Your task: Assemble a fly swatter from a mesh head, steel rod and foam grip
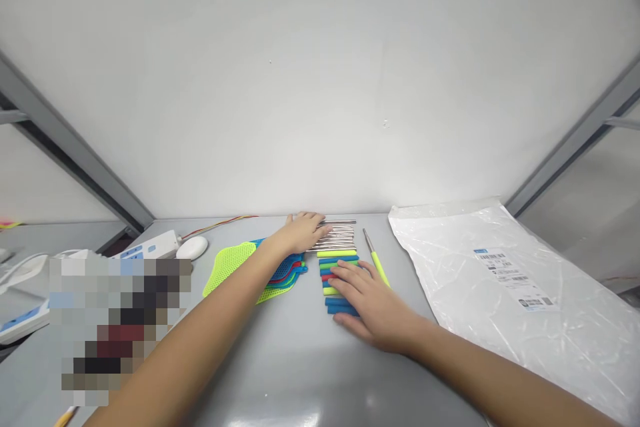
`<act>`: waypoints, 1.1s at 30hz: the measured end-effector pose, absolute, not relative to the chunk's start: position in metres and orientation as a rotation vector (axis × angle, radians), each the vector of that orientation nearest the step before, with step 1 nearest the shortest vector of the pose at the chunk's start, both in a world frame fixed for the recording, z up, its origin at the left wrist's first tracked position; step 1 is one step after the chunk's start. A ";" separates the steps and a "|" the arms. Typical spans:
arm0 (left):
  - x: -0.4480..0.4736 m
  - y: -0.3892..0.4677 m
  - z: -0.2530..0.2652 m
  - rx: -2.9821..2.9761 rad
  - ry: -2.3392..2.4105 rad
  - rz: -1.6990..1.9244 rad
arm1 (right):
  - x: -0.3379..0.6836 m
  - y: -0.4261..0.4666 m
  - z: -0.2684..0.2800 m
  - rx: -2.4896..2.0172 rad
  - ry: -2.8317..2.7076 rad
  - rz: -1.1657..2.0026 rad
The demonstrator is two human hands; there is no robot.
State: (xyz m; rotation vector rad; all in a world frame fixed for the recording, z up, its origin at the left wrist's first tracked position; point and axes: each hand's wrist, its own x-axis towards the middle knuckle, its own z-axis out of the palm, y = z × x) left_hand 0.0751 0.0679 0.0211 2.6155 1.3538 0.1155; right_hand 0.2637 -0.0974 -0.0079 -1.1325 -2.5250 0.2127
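Observation:
My left hand (304, 232) lies with fingers stretched over the left ends of a row of thin metal rods (343, 237) near the wall. My right hand (367, 300) rests flat, fingers apart, on a row of coloured plastic tubes (337, 254) in blue, green, red and yellow-green. Right of the rows lies a metal rod with a yellow-green handle (379, 267). Under and beside my left forearm is a pile of perforated fly swatter heads (231, 265), yellow-green, blue and red; the forearm hides part of it.
A large white plastic mailing bag (465, 260) with a printed label covers the right side of the grey table (280, 367). At the left are power strips (150, 245), a round white object (192, 247) and a pixelated patch. A white wall (320, 93) closes off the back.

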 end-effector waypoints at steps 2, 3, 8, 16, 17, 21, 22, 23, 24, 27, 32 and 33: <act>0.062 0.060 0.023 2.630 1.352 0.168 | 0.265 -0.097 -0.007 -1.118 -2.470 0.216; 0.056 0.057 0.023 2.636 1.352 0.194 | 0.266 -0.097 -0.006 -1.117 -2.436 0.213; 0.035 0.047 0.017 2.626 1.382 0.250 | 0.270 -0.092 -0.007 -1.189 -2.264 0.187; 0.022 0.011 0.018 2.653 1.377 0.348 | 0.277 -0.088 -0.013 -1.305 -2.101 0.242; 0.018 0.003 0.019 2.665 1.378 0.374 | 0.277 -0.088 -0.014 -1.314 -2.091 0.256; 0.002 -0.015 0.024 2.752 1.380 0.528 | 0.279 -0.087 -0.016 -1.368 -2.047 0.333; -0.002 -0.016 0.024 2.750 1.407 0.569 | 0.279 -0.086 -0.017 -1.378 -2.035 0.353; -0.005 -0.015 0.025 2.740 1.442 0.602 | 0.280 -0.085 -0.017 -1.385 -2.024 0.372; -0.007 -0.013 0.025 2.727 1.484 0.622 | 0.280 -0.084 -0.018 -1.390 -2.014 0.387; -0.015 -0.008 0.026 2.684 1.600 0.565 | 0.282 -0.082 -0.019 -1.404 -1.983 0.399; -0.035 -0.007 0.033 2.554 1.637 0.296 | 0.284 -0.077 -0.017 -1.502 -1.949 0.305; -0.040 -0.008 0.035 2.523 1.632 0.261 | 0.285 -0.076 -0.016 -1.555 -1.934 0.276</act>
